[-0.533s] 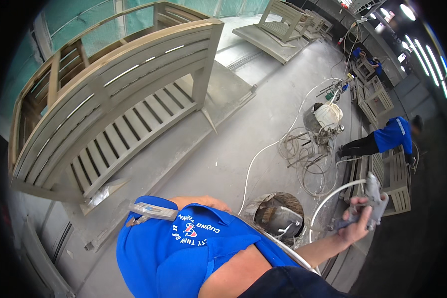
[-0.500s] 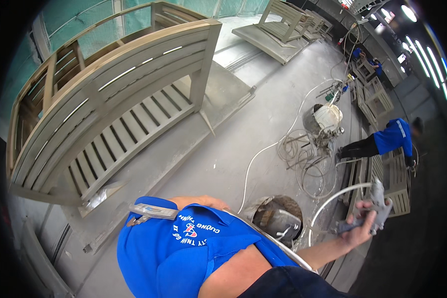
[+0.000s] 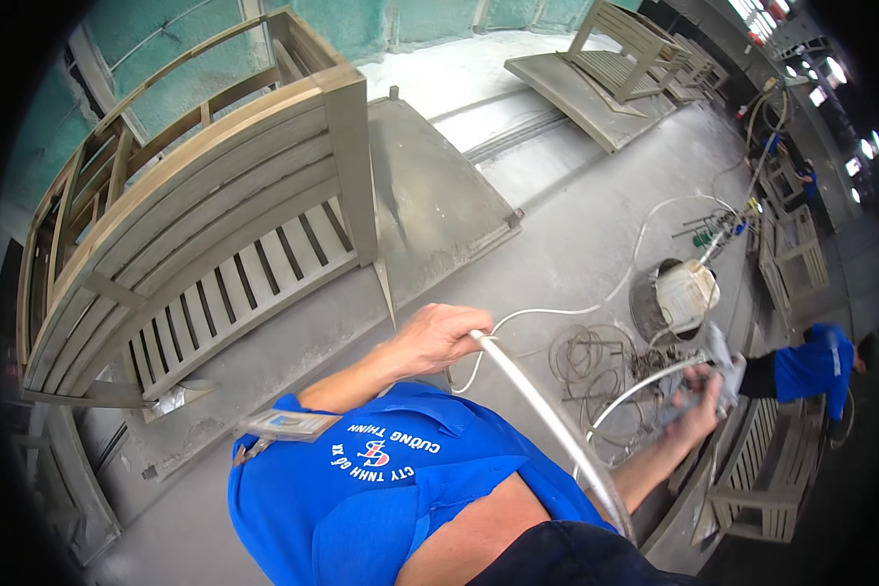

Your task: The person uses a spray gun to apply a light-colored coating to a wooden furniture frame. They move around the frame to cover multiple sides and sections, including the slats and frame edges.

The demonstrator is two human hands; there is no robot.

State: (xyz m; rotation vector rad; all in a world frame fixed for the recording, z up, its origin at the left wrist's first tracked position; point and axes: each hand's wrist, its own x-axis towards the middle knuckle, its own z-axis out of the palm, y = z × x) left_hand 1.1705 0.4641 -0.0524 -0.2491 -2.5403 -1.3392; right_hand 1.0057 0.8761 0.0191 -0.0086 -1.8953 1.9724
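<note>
My left hand (image 3: pixel 441 337) is closed around a thick whitish hose (image 3: pixel 549 420) in front of my chest. From that grip the hose runs down past my right side. Out to the right, my right hand (image 3: pixel 696 400) is wrapped around a grey spray gun (image 3: pixel 721 369), slightly blurred. A thinner white hose (image 3: pixel 627 393) curves away from the gun. To my left stands a slatted wooden bench (image 3: pixel 220 210) with a greyish coat on its back and seat, and barer wood along its top rail. It rests on a low flat platform (image 3: pixel 449 200).
A pail (image 3: pixel 687 301) stands on the floor (image 3: pixel 566 234) beyond the gun, near tangled hoses (image 3: pixel 588 363). Another person (image 3: pixel 816 373) in blue bends by slatted furniture (image 3: pixel 767 469) at the right. Farther off, a bench (image 3: pixel 627 49) sits on a board. Greenish sheeting (image 3: pixel 342 29) lines the back.
My left hand has come up from behind my shirt and now grips the thick hose, lifted across my front. My right hand with the spray gun has moved left and slightly farther away. The view has shifted.
</note>
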